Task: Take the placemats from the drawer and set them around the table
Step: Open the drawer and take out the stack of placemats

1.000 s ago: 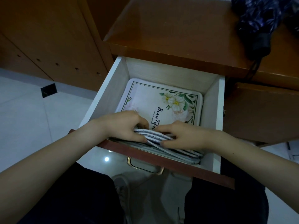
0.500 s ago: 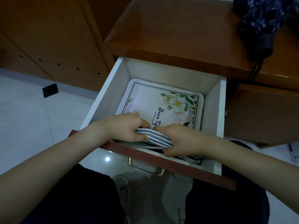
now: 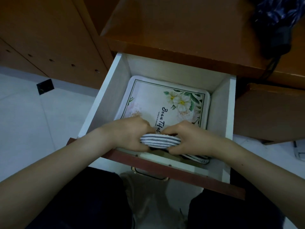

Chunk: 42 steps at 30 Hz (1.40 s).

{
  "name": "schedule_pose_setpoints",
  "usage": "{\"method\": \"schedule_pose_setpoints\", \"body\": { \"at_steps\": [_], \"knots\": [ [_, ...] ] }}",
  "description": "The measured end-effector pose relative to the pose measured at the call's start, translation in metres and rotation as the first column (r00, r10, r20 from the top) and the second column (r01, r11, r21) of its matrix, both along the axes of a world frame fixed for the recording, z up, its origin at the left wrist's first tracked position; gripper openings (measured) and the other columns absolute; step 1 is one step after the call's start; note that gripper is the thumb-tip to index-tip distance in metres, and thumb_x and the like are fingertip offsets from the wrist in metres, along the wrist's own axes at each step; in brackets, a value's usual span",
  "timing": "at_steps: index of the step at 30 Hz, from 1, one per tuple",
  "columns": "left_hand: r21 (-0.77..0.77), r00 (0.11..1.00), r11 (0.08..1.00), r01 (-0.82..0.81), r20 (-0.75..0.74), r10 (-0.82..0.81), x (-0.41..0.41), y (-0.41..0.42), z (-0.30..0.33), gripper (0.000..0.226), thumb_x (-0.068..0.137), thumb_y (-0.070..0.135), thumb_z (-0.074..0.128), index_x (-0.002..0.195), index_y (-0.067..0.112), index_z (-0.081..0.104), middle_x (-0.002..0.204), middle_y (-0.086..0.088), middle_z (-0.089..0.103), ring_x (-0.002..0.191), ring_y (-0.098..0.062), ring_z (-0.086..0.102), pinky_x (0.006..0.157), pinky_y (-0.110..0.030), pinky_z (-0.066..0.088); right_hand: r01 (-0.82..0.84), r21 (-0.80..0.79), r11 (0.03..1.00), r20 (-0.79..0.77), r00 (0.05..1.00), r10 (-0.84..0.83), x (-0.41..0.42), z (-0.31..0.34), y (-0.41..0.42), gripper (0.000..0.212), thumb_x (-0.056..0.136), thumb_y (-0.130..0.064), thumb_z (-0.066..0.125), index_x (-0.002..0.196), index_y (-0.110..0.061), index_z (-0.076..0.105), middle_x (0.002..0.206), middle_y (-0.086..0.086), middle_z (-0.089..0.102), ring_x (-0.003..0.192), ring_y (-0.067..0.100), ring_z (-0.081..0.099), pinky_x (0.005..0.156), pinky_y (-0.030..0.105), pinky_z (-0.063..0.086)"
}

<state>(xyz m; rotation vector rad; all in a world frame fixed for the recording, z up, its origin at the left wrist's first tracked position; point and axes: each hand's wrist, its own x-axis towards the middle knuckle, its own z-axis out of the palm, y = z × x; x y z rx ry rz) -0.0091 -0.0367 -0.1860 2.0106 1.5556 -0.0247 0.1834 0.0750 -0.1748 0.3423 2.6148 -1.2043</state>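
Both-handed grip, left hand and right hand clamped on the striped placemats. Floral mat lies beyond the grip, inside the drawer. Retrieval step; next, probably lift clear.

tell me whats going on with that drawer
A person is reaching into the open white drawer with both hands. The left hand and right hand each grip an end of a bundle of striped placemats at the drawer's front, the mats bunched between them. A floral tray lies flat behind them. Nothing has left the drawer yet.
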Motion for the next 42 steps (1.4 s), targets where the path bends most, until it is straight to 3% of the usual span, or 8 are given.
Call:
{"method": "schedule_pose_setpoints", "body": {
  "at_steps": [11, 16, 24, 28, 31, 33, 37, 42],
  "knots": [
    [-0.24, 0.985, 0.969, -0.063, 0.141, 0.099, -0.003, 0.01, 0.048, 0.021, 0.084, 0.021, 0.059, 0.104, 0.019, 0.065, 0.094, -0.003, 0.069, 0.08, -0.018, 0.063, 0.066, -0.026, 0.046, 0.088, 0.171, 0.981, 0.221, 0.967, -0.126, -0.013, 0.028, -0.022, 0.041, 0.084, -0.009, 0.059, 0.123, -0.018, 0.058, 0.109, 0.009, 0.067, 0.097, 0.027, 0.063, 0.078, 0.033, 0.05],
    [-0.328, 0.95, 0.916, -0.23, 0.13, 0.285, -0.017, 0.008, 0.095, 0.054, 0.084, 0.054, 0.062, 0.132, 0.029, 0.053, 0.129, 0.007, 0.059, 0.113, -0.011, 0.055, 0.093, -0.026, 0.043, 0.121, 0.211, 0.97, 0.224, 0.96, -0.169, -0.011, 0.069, -0.02, 0.056, 0.084, -0.005, 0.055, 0.138, -0.016, 0.045, 0.117, 0.015, 0.061, 0.103, 0.032, 0.058, 0.086, 0.04, 0.048],
    [-0.437, 0.697, 0.651, -0.62, 0.075, 0.714, -0.04, 0.017, 0.158, 0.05, 0.097, 0.052, 0.039, 0.141, 0.029, 0.042, 0.149, 0.001, 0.036, 0.139, -0.021, 0.024, 0.108, -0.031, 0.018, 0.16, 0.313, 0.936, 0.149, 0.965, -0.215, 0.003, 0.136, -0.017, 0.07, 0.09, 0.003, 0.048, 0.15, -0.018, 0.022, 0.148, 0.01, 0.039, 0.135, 0.03, 0.034, 0.11, 0.041, 0.029],
    [-0.56, 0.306, 0.281, -0.779, 0.05, 0.951, -0.051, 0.012, 0.162, 0.045, 0.084, 0.026, 0.07, 0.126, 0.02, 0.056, 0.136, -0.013, 0.048, 0.108, -0.023, 0.052, 0.085, -0.026, 0.04, 0.228, 0.333, 0.915, 0.076, 0.961, -0.267, 0.009, 0.151, -0.025, 0.071, 0.084, 0.007, 0.054, 0.148, -0.013, 0.03, 0.142, 0.015, 0.045, 0.132, 0.034, 0.04, 0.11, 0.046, 0.032],
    [-0.813, 0.072, 0.066, -0.578, 0.031, 0.997, -0.052, 0.005, 0.174, 0.054, 0.083, 0.023, 0.071, 0.131, 0.026, 0.046, 0.134, 0.003, 0.043, 0.105, -0.016, 0.048, 0.072, -0.025, 0.048, 0.271, 0.378, 0.885, -0.008, 0.957, -0.289, 0.013, 0.158, -0.032, 0.074, 0.064, 0.012, 0.073, 0.133, -0.006, 0.052, 0.121, 0.021, 0.062, 0.111, 0.042, 0.059, 0.093, 0.055, 0.048],
    [-0.896, 0.072, 0.057, -0.44, 0.028, 0.997, -0.047, -0.001, 0.184, 0.057, 0.088, 0.023, 0.066, 0.137, 0.028, 0.037, 0.132, 0.008, 0.037, 0.102, -0.011, 0.047, 0.059, -0.023, 0.05, 0.255, 0.414, 0.874, 0.006, 0.959, -0.283, 0.015, 0.157, -0.035, 0.083, 0.05, 0.01, 0.083, 0.127, -0.007, 0.059, 0.114, 0.019, 0.066, 0.103, 0.039, 0.064, 0.085, 0.054, 0.053],
    [-0.898, 0.075, 0.073, -0.433, 0.044, 0.996, -0.048, -0.011, 0.177, 0.066, 0.082, 0.024, 0.073, 0.137, 0.041, 0.042, 0.149, 0.006, 0.031, 0.131, -0.015, 0.031, 0.096, -0.036, 0.035, 0.204, 0.433, 0.878, 0.053, 0.967, -0.25, 0.018, 0.156, -0.033, 0.094, 0.039, 0.004, 0.09, 0.126, -0.012, 0.059, 0.114, 0.014, 0.068, 0.103, 0.033, 0.066, 0.083, 0.049, 0.055],
    [-0.881, -0.002, 0.092, -0.464, 0.105, 0.994, -0.049, -0.017, 0.176, 0.066, 0.079, 0.014, 0.075, 0.131, 0.045, 0.049, 0.139, 0.008, 0.042, 0.12, -0.011, 0.038, 0.103, -0.036, 0.029, 0.209, 0.259, 0.943, 0.131, 0.96, -0.248, 0.016, 0.166, -0.026, 0.067, 0.077, -0.005, 0.072, 0.138, -0.018, 0.049, 0.133, 0.01, 0.056, 0.123, 0.03, 0.051, 0.107, 0.045, 0.037]
  ]
}}
